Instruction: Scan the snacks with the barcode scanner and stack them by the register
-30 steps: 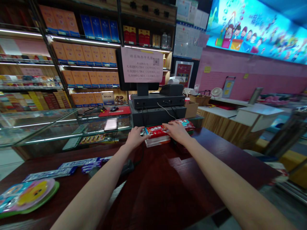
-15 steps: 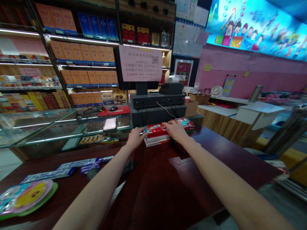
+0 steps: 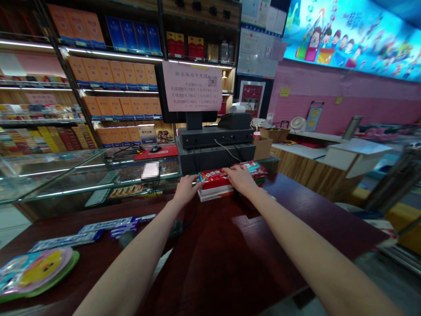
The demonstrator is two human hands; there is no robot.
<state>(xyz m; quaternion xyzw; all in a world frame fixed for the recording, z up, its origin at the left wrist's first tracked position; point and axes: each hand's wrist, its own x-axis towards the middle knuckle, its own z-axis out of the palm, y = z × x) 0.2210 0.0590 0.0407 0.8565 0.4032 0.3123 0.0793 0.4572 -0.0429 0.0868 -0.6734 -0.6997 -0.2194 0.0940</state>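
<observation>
A small stack of flat snack packs point(image 3: 214, 184), red on top and white below, lies at the far edge of a dark red counter point(image 3: 230, 250). My left hand point(image 3: 186, 188) presses against the stack's left end with fingers curled round it. My right hand point(image 3: 241, 179) lies over the stack's right end, fingers stretched flat. A second pile of red packs point(image 3: 257, 168) sits just right of my right hand.
A black cash register point(image 3: 215, 145) with a paper sign stands behind the stack. A glass display case point(image 3: 66, 175) runs left. Blue-white strips point(image 3: 108, 226) and a round colourful pack point(image 3: 36, 270) lie on the counter's left. Shelves of boxes fill the back wall.
Both hands stay on the stack. The view has shifted slightly; the stack looks squared up a little against the register compared with a second ago.
</observation>
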